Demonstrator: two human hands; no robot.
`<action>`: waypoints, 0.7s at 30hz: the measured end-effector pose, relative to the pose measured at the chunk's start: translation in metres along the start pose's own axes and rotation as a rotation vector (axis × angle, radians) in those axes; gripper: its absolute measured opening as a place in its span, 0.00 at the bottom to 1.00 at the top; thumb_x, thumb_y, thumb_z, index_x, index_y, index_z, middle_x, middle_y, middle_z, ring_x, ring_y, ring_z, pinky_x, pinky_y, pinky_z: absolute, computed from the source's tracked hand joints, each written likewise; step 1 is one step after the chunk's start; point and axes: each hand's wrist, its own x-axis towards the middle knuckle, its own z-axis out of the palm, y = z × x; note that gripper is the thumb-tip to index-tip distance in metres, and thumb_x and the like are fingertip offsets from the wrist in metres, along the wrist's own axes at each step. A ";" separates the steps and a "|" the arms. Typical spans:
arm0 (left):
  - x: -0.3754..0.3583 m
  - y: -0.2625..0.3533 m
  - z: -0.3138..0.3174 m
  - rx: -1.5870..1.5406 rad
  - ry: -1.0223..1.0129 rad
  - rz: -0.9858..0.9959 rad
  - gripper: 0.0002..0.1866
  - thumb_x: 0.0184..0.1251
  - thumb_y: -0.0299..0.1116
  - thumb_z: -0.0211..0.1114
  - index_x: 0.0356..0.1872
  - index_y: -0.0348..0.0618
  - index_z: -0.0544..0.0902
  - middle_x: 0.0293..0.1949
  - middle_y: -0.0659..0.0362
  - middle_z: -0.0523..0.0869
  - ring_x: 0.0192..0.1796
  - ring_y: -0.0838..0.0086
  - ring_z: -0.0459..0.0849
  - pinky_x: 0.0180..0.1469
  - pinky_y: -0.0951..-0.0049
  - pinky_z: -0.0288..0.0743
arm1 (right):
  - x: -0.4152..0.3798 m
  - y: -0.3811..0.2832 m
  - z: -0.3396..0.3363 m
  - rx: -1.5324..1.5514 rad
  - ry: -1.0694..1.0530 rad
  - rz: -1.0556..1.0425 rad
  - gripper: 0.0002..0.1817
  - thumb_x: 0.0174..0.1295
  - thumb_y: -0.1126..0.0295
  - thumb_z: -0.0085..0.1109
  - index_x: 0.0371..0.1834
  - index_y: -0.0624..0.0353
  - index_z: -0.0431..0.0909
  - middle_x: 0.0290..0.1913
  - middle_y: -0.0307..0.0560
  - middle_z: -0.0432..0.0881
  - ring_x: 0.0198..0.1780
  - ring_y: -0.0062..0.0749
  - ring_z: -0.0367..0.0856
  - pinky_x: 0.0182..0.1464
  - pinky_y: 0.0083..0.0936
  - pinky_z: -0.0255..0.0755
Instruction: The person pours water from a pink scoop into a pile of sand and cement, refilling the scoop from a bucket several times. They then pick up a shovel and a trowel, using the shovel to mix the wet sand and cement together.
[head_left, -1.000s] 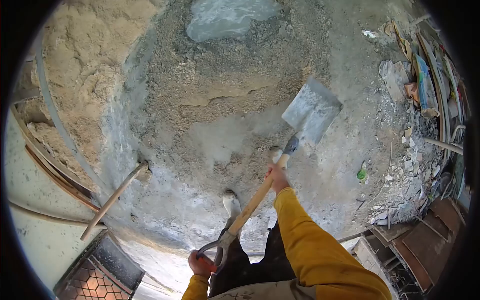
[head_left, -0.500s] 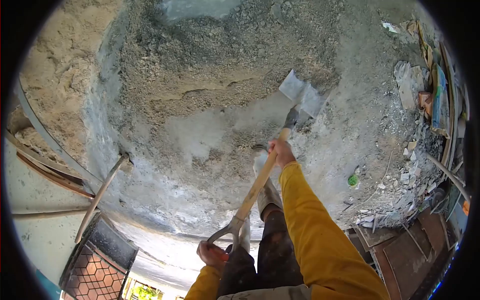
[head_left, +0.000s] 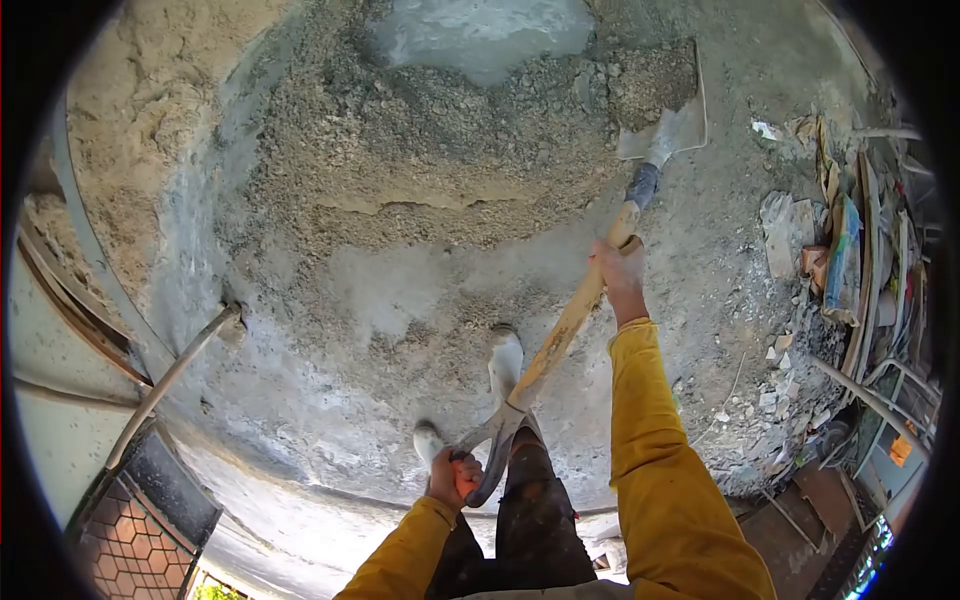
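A long-handled shovel [head_left: 557, 345] runs slantwise across the view. My left hand [head_left: 450, 480] is closed round its grip at the lower end. Higher up, my right hand [head_left: 622, 270] wraps the wooden shaft below the dark socket. The metal blade [head_left: 683, 128] lies at the right edge of a heap of grey-brown sandy mix [head_left: 450, 140], with a load of that mix covering its far part. Behind the heap is a pool of grey water [head_left: 485, 35]. My light-coloured boots stand on the dusty ground below the heap.
A wooden-handled tool [head_left: 180, 375] leans at the left, its head on the ground. Broken rubble [head_left: 780, 385], sacks and boards [head_left: 845, 260] line the right side. A hexagon-patterned panel [head_left: 135, 540] is at lower left; a rough earthen slope [head_left: 150, 120] rises at upper left.
The shovel blade has moved forward and right to the heap's far right side, and mix now lies on it. Both hands keep their hold. The view has shifted, showing more of the water.
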 end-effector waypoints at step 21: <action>-0.253 0.228 -0.278 0.372 0.288 0.800 0.23 0.66 0.47 0.47 0.16 0.43 0.70 0.12 0.52 0.72 0.11 0.63 0.70 0.15 0.65 0.69 | -0.345 0.054 0.256 0.358 -0.177 0.574 0.13 0.56 0.66 0.65 0.26 0.50 0.67 0.21 0.36 0.65 0.20 0.26 0.66 0.25 0.29 0.66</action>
